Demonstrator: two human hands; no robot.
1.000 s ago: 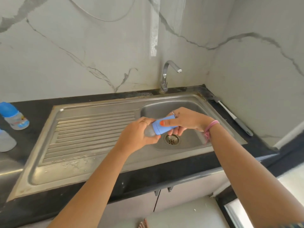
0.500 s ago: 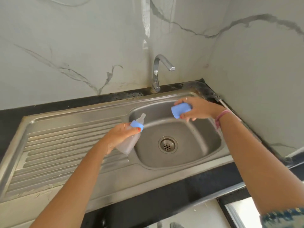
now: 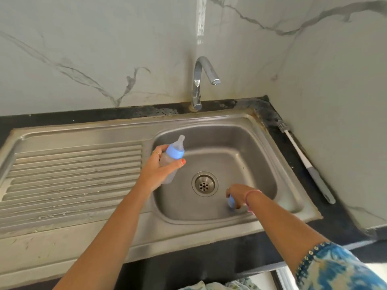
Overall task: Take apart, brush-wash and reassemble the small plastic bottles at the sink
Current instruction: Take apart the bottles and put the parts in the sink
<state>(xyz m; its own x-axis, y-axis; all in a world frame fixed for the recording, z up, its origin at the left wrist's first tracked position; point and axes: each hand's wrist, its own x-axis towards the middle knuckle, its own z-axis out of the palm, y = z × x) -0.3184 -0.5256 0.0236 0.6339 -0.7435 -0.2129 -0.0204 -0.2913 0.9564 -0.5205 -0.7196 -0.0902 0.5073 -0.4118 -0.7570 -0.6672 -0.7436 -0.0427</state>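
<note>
The left hand holds the bottle over the sink while the right hand lowers a blue cap into the basin.

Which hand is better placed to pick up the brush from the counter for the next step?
The right hand, probably. It is low in the basin on the same side as the brush, and it holds only the small blue cap, which it seems to be setting down. The left hand grips the bottle.

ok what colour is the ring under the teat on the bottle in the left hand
Light blue. The ring sits on the cloudy clear bottle, best seen in the head view.
</note>
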